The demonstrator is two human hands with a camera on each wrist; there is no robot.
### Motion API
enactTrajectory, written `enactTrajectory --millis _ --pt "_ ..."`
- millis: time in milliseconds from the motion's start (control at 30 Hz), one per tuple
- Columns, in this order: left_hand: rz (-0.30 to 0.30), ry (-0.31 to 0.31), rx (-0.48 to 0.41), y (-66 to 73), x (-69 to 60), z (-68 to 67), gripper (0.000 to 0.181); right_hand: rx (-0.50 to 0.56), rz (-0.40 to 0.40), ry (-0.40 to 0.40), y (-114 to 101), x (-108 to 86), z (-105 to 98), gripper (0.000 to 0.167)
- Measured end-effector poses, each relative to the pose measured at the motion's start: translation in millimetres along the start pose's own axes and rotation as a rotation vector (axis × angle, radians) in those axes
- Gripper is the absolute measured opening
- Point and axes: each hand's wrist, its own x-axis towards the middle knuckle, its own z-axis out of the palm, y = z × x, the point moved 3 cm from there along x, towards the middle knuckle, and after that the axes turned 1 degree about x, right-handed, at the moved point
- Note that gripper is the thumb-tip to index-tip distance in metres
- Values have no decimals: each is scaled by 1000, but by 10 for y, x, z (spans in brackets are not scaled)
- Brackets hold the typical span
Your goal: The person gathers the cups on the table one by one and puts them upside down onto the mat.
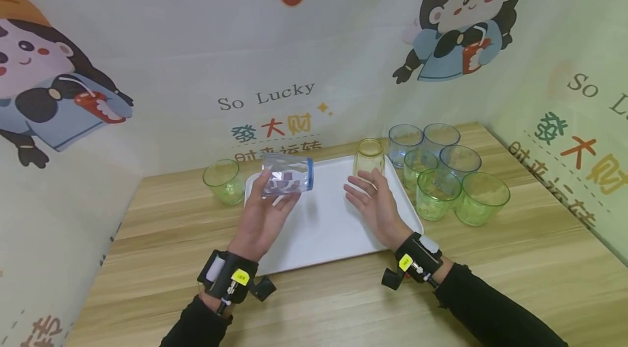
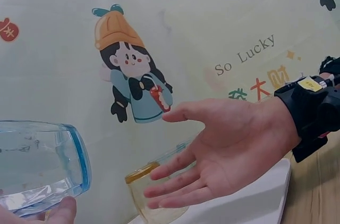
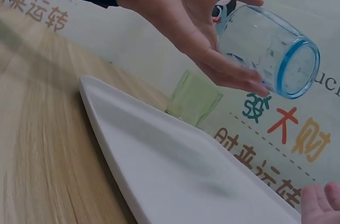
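My left hand [image 1: 262, 224] grips a clear blue glass [image 1: 288, 175] above the white tray [image 1: 324, 235]. The glass lies on its side in the air, its thick blue base toward the right. In the right wrist view the thumb and fingers wrap the body of this glass [image 3: 260, 49]. My right hand [image 1: 378, 208] hovers over the tray's right part, fingers spread and holding nothing. Just behind it a yellow glass [image 1: 369, 156] stands upside down on the tray's far right; the fingers partly cover it, and I cannot tell from the head view whether they touch.
A green glass [image 1: 223, 181] stands on the wooden table [image 1: 147, 249] by the tray's left edge. Right of the tray cluster several blue and green glasses, among them a large green glass [image 1: 483, 200] in front. A printed cloth wall [image 1: 186, 91] closes off the back and sides.
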Motion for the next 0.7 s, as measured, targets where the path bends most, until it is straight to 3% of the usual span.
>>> enactTrajectory --millis 333,700 --pt "-2 -10 -20 -189 53 164 69 56 -75 -32 78 -39 181 78" --pt "-36 14 -37 -389 75 315 67 111 -63 -50 198 -52 385 96"
